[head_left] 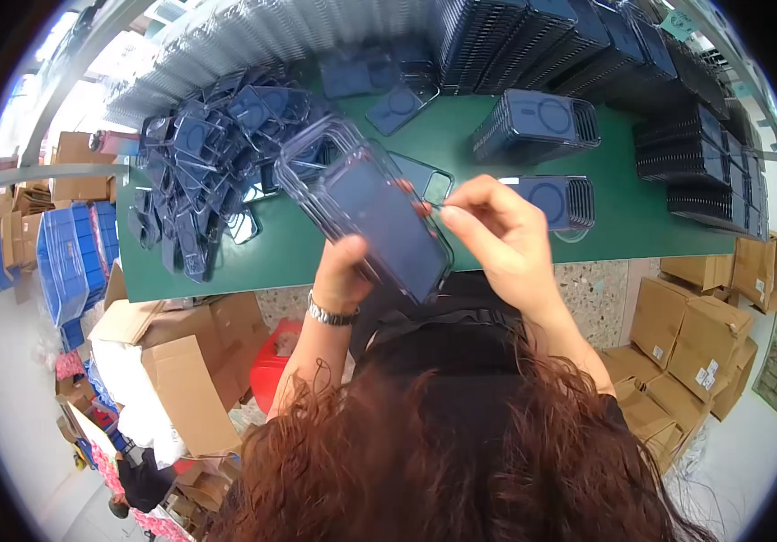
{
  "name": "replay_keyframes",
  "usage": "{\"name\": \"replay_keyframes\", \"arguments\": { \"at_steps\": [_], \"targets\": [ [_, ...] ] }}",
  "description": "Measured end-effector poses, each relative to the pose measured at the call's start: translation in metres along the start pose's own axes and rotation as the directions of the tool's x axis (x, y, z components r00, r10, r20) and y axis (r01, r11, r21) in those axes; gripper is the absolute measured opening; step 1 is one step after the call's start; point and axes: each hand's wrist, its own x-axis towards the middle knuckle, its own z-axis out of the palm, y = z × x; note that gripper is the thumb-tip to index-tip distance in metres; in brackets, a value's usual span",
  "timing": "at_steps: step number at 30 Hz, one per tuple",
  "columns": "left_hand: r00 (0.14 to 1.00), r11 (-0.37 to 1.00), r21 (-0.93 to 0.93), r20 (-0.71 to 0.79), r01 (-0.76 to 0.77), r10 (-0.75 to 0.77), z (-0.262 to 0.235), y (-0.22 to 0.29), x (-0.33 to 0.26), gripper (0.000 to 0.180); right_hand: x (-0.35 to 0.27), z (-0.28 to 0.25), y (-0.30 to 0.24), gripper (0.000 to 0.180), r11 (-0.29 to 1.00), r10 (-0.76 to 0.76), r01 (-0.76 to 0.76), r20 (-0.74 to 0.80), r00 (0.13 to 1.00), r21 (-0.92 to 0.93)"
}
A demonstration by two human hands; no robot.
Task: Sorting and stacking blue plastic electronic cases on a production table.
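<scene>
My left hand (343, 275), a metal watch on its wrist, is closed around a few nested phone cases (384, 221) with dark blue backs and clear rims. They are tilted above the front of the table, and the left fingertips show at their right edge. Close to that edge, my right hand (501, 230) has thumb and forefinger pinched together. Whatever lies between those fingertips is too small to make out. Beneath the held cases, another phone case (425, 176) lies on the green table (303, 262).
A loose heap of phone cases (203, 149) covers the table's left side. Neat stacks stand at right, including a short stack (538, 126) and a lower one (556, 200). Tall rows (533, 41) line the back. Cardboard boxes (700, 339) and a red stool (271, 361) are below the table.
</scene>
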Motion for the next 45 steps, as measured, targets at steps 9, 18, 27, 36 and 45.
{"name": "replay_keyframes", "arguments": {
  "at_steps": [9,18,27,36,45],
  "targets": [
    [0.988,0.965,0.23,-0.054,-0.127,0.143,0.029,0.002,-0.03,0.08,-0.018,0.014,0.019,0.008,0.962,-0.061,0.071,0.046,0.997,-0.264],
    [0.973,0.895,0.424,-0.108,-0.142,0.205,0.056,-0.009,-0.035,0.081,-0.027,0.013,0.009,0.011,0.89,-0.22,0.196,-0.011,0.975,-0.413],
    [0.971,0.845,0.513,-0.088,-0.148,0.223,0.078,-0.024,-0.03,0.083,-0.038,-0.006,-0.002,0.01,0.972,0.025,-0.029,-0.021,0.999,-0.234],
    [0.974,0.862,0.484,-0.081,-0.149,0.213,0.106,-0.042,-0.026,0.088,-0.045,-0.033,-0.006,0.008,0.998,0.054,-0.054,-0.01,0.999,-0.045],
    [0.96,0.896,0.404,-0.119,-0.185,0.252,0.133,-0.061,-0.009,0.092,-0.05,-0.07,-0.014,0.006,0.996,0.053,-0.049,0.048,0.997,-0.08]
  ]
}}
